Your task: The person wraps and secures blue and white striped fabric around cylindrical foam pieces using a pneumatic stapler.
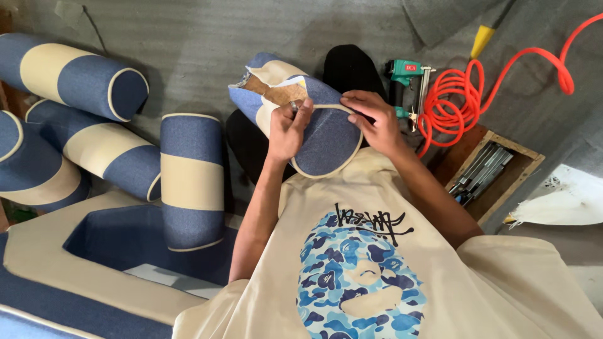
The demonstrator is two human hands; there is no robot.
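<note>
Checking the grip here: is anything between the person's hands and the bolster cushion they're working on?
Nothing visible. The left hand and right hand both rest directly on the blue end cap of the bolster cushion, fingers on its cream piping. The staple gun lies aside, untouched.

Support surface: grey felt-like floor covering [207,37]. Lying directly on it: three finished blue-and-cream bolsters [75,78] stacked far left, a fourth bolster [191,179] standing beside them; a green pneumatic stapler [408,85] right of centre, touching a coiled orange air hose [465,100]; a wooden tray [527,157] of staple strips near right.
</note>
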